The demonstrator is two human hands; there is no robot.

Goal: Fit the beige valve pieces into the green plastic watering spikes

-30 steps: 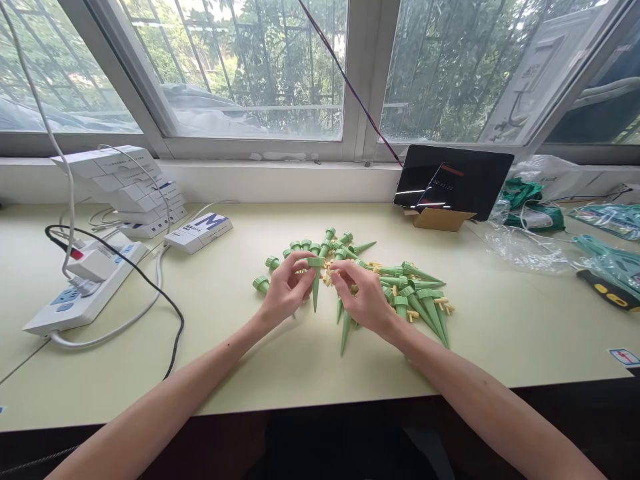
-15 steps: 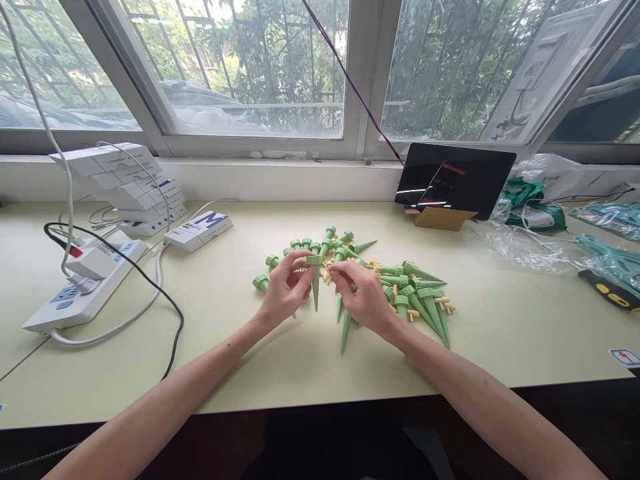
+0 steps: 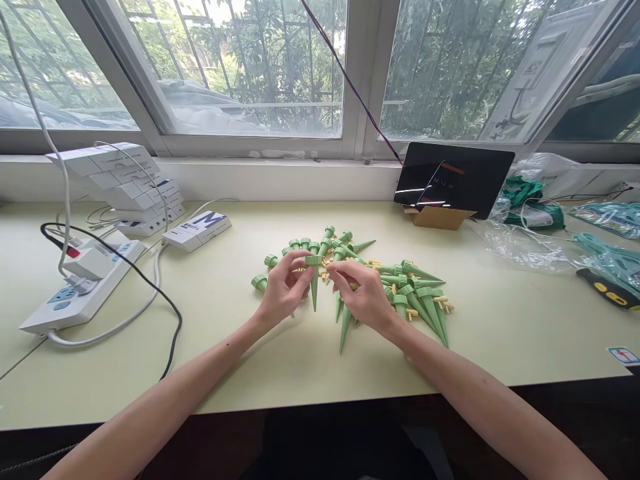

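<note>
My left hand (image 3: 289,288) holds a green plastic plant watering spike (image 3: 314,287) upright by its ribbed cap, point down. Just to its right, my right hand (image 3: 364,293) has thumb and forefinger pinched together; whatever may sit between the fingertips is too small to make out. Behind and beside the hands, more green spikes (image 3: 431,310) lie in a loose heap. Small yellow T-shaped plastic pieces (image 3: 445,305) are scattered among them. At the left of the heap, several capped spikes (image 3: 271,261) lie partly hidden by my left hand.
A power strip (image 3: 75,287) with cables and stacked white boxes (image 3: 135,190) occupy the left side. One white box (image 3: 197,230) lies apart. A tablet (image 3: 453,177) leans on a cardboard stand (image 3: 440,217) at the back. Plastic wrapping (image 3: 530,247) and a black-yellow handle (image 3: 607,288) lie right.
My right fingertips have shifted slightly left, closer to the spike in my left hand. The left hand keeps its hold, and the view has moved a little.
</note>
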